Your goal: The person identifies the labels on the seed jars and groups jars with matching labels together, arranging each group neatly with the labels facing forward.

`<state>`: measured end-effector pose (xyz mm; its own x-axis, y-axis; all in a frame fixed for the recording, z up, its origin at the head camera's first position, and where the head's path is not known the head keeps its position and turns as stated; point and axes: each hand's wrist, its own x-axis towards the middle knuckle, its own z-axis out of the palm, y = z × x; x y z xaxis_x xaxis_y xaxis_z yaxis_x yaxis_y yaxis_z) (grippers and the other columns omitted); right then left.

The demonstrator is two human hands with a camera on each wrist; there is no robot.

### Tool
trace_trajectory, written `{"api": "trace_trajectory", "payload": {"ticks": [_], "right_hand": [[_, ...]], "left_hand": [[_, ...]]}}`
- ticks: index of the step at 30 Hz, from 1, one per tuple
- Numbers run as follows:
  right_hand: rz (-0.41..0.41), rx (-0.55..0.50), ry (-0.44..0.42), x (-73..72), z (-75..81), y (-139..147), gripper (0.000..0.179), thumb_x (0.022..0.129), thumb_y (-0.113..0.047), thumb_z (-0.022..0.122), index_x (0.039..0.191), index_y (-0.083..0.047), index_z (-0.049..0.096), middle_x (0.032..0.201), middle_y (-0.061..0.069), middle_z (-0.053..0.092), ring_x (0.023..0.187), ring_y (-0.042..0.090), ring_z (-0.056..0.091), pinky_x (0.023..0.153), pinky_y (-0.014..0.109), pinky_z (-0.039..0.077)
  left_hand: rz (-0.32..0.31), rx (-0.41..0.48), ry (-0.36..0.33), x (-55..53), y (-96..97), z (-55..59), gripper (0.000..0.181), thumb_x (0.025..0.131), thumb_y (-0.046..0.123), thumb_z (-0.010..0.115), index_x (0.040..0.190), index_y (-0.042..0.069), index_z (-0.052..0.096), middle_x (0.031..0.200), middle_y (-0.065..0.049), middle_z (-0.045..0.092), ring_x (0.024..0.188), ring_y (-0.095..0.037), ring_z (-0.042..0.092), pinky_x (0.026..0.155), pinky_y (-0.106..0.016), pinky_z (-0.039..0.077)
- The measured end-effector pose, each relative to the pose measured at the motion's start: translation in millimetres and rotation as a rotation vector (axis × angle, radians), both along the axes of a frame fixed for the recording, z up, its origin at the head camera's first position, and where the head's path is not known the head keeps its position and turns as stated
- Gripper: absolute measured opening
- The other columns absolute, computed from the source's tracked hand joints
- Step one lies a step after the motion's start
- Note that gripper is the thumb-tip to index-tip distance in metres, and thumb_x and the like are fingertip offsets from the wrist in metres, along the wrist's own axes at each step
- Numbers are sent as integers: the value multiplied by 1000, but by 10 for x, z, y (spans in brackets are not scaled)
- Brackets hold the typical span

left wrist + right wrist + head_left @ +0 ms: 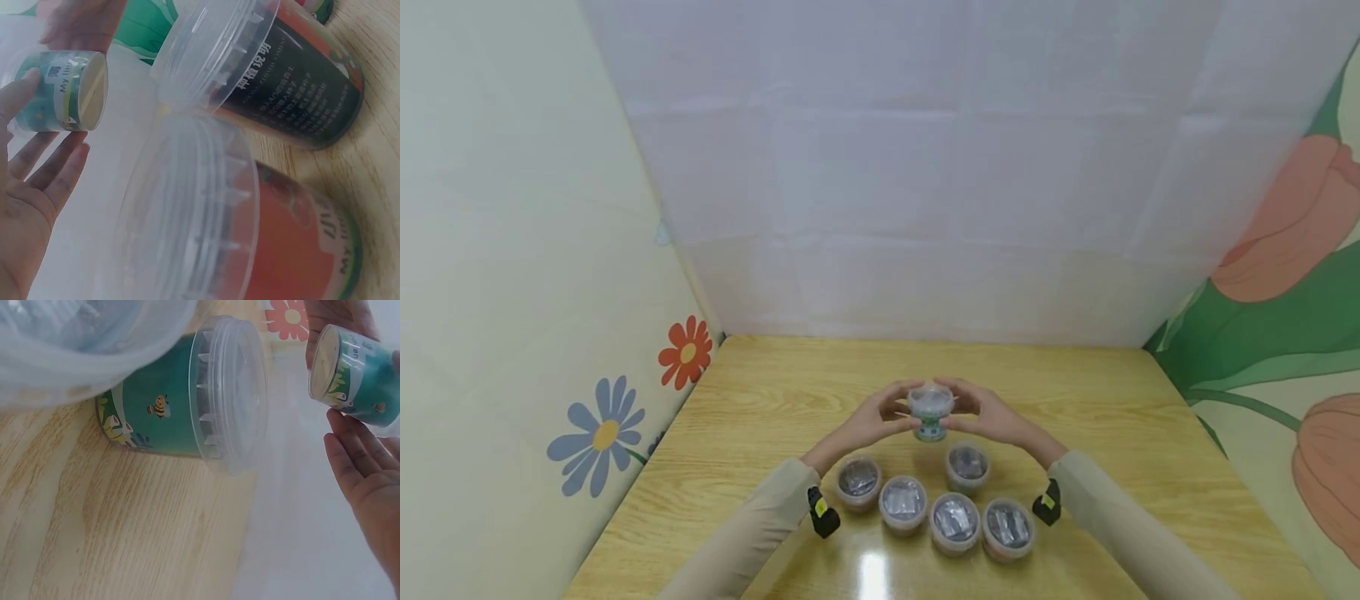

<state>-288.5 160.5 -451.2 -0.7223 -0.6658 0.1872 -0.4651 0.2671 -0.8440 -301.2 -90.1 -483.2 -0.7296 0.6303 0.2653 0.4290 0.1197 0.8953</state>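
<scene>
A small clear plastic tub with a green printed label (931, 410) is held up above the table between both hands. My left hand (880, 415) grips it from the left, thumb on the near side and fingers on the far side. From the right, my right hand (988, 415) grips the same tub in a mirrored way. Both wrist views show its pale bottom, and the tub (355, 375) looks tilted there by the camera angle. Its lid end is partly hidden by fingers in the left wrist view.
Several similar lidded tubs stand below the hands, including a lone tub (967, 467) behind a front row with a tub (903, 504). One has a red label (287, 231), another a dark text label (300, 87). The wooden table (775, 375) meets a white cloth (880, 208) behind.
</scene>
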Motion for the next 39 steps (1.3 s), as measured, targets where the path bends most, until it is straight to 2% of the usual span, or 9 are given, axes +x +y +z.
{"api": "trace_trajectory", "payload": {"ticks": [7, 11, 16, 19, 26, 29, 33, 36, 39], "right_hand": [[20, -37, -20, -99, -62, 40, 66, 89, -15, 62, 144, -5, 28, 136, 19, 45, 114, 34, 54, 96, 49, 44], [-1, -37, -10, -141, -83, 53, 64, 89, -15, 62, 144, -6, 30, 136, 20, 44, 115, 36, 53, 92, 43, 48], [-26, -28, -22, -147, -53, 60, 65, 89, -17, 63, 144, -8, 31, 139, 19, 42, 113, 36, 54, 90, 43, 50], [-43, -33, -21, -145, -38, 58, 65, 88, -16, 64, 144, -8, 32, 134, 20, 47, 110, 36, 56, 89, 42, 51], [-32, -73, -36, -144, -29, 63, 64, 87, -13, 64, 143, -3, 33, 116, 25, 56, 99, 34, 62, 74, 32, 57], [-14, -75, -30, -137, -11, 74, 64, 88, -12, 63, 143, -2, 32, 115, 26, 57, 99, 33, 62, 74, 31, 56], [0, -69, -26, -128, 13, 83, 64, 88, -11, 62, 143, -1, 31, 118, 27, 56, 100, 33, 62, 76, 32, 56], [-9, -56, -33, -121, 42, 84, 64, 88, -12, 63, 143, -1, 31, 120, 26, 56, 101, 34, 61, 78, 32, 56], [-17, -37, -29, -119, 70, 80, 64, 89, -13, 62, 143, 1, 30, 121, 26, 55, 102, 35, 61, 79, 31, 55]], "left_hand": [[24, -22, -14, -52, 21, -19, 59, 89, 20, 63, 141, 23, 36, 131, -13, 51, 107, -25, 60, 84, -31, 53], [43, -40, -21, -65, 25, -6, 59, 90, 24, 61, 143, 22, 35, 133, -10, 49, 109, -25, 59, 84, -31, 53], [50, -40, -31, -72, 20, 11, 62, 90, 29, 61, 145, 19, 33, 137, -8, 46, 111, -24, 58, 86, -31, 52], [48, -29, -37, -86, 21, 2, 63, 90, 29, 61, 145, 18, 32, 138, -8, 45, 111, -24, 58, 86, -32, 52], [51, -3, -58, -96, 34, -3, 61, 91, 19, 60, 145, 13, 32, 137, -12, 46, 111, -27, 58, 86, -32, 52], [38, 12, -75, -67, 36, 42, 61, 91, 14, 59, 144, 8, 31, 138, -16, 44, 112, -30, 57, 86, -33, 52], [17, 24, -84, 12, 36, 178, 60, 91, 12, 59, 143, 3, 31, 140, -19, 41, 111, -33, 57, 86, -33, 53], [17, 12, -81, 56, 31, 270, 59, 91, 13, 59, 143, 5, 33, 141, -17, 40, 110, -32, 57, 86, -31, 53], [25, 6, -74, 59, 24, 302, 58, 90, 13, 60, 142, 9, 36, 139, -16, 42, 108, -32, 59, 86, -31, 53]]}}
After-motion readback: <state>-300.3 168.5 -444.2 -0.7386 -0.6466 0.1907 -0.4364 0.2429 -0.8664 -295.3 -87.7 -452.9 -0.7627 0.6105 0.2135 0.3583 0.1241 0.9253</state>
